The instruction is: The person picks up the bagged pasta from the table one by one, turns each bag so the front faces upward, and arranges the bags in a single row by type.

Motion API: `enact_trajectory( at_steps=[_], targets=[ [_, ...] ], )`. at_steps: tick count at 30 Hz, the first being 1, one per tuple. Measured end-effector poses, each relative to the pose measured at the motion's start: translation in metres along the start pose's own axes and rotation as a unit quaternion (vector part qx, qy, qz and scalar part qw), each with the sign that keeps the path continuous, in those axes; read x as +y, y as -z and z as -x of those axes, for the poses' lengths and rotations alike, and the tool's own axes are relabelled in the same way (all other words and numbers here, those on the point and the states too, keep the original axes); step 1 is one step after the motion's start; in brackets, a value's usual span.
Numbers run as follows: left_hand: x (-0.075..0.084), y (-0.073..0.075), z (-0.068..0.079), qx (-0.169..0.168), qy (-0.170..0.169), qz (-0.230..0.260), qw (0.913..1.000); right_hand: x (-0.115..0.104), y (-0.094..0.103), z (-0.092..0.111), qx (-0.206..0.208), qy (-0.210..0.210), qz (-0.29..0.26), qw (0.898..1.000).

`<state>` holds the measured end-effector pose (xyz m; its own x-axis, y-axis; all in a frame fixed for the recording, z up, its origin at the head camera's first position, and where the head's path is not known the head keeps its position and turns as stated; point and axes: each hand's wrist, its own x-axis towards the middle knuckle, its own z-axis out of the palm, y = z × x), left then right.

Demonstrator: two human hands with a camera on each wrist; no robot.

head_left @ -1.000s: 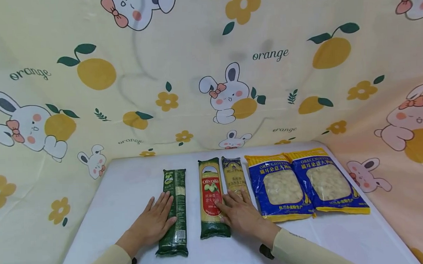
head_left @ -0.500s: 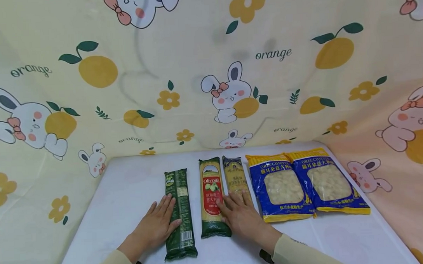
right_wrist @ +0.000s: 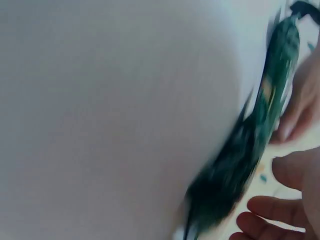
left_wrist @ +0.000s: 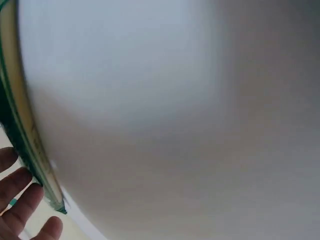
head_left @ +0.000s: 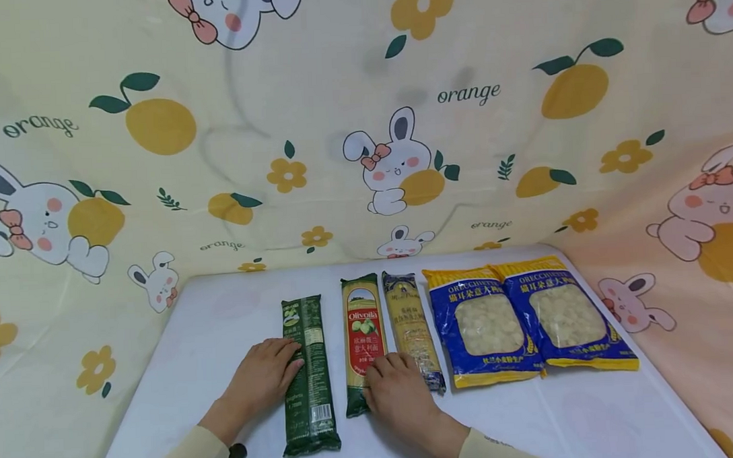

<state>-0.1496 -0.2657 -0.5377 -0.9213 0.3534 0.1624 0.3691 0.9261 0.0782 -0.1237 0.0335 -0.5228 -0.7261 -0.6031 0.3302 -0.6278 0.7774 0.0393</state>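
A green spaghetti pack (head_left: 311,392), its barcode near the lower end, lies lengthwise on the table. My left hand (head_left: 256,378) touches its left edge with relaxed fingers. Just right of it lies a second pack (head_left: 362,310) with a red Olivoilà label. My right hand (head_left: 405,399) rests over that pack's lower right part, fingers slightly bent. Beyond this hand is a slim gold pasta pack (head_left: 410,315), partly covered by it. In the left wrist view, fingertips (left_wrist: 30,200) lie against a pack's edge. The right wrist view is blurred, with fingers (right_wrist: 270,207) beside a green pack (right_wrist: 245,145).
Two blue and yellow orecchiette bags (head_left: 488,326) lie side by side at the right, slightly overlapping. Under everything is a white table (head_left: 224,315). A patterned cloth (head_left: 312,69) with rabbits and oranges rises behind and at both sides.
The green pack has shifted slightly right at its lower end, with the left hand following. The right hand has drawn back toward me, from the gold pack to the Olivoilà pack's lower end.
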Motion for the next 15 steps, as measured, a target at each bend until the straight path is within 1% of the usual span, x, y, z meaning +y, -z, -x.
enact_trajectory(
  at_steps=[2, 4, 6, 8, 10, 12, 15],
  targets=[
    [-0.003, 0.002, -0.010, 0.026, 0.003, -0.005, 0.9997, -0.012, -0.002, 0.000, -0.002, 0.004, -0.003, 1.000],
    [-0.007, 0.005, -0.024, 0.045, 0.001, -0.019, 0.9988, -0.024, -0.004, 0.000, -0.004, 0.012, -0.005, 1.000],
    [-0.011, 0.007, -0.040, 0.059, -0.003, -0.036, 0.9976, -0.035, -0.007, 0.000, 0.005, 0.024, -0.009, 1.000],
    [-0.014, 0.008, -0.055, 0.065, -0.004, -0.050, 0.9966, -0.043, -0.009, 0.000, 0.012, 0.040, -0.013, 0.999],
    [-0.016, 0.009, -0.071, 0.061, 0.004, -0.053, 0.9967, -0.049, -0.010, -0.001, 0.010, 0.053, -0.013, 0.998],
    [-0.018, 0.009, -0.084, 0.046, 0.016, -0.048, 0.9977, -0.052, -0.010, -0.001, 0.000, 0.060, -0.007, 0.998],
    [-0.023, 0.007, -0.097, 0.001, 0.039, -0.044, 0.9983, -0.055, -0.010, -0.001, -0.024, 0.062, -0.005, 0.998]
  ],
)
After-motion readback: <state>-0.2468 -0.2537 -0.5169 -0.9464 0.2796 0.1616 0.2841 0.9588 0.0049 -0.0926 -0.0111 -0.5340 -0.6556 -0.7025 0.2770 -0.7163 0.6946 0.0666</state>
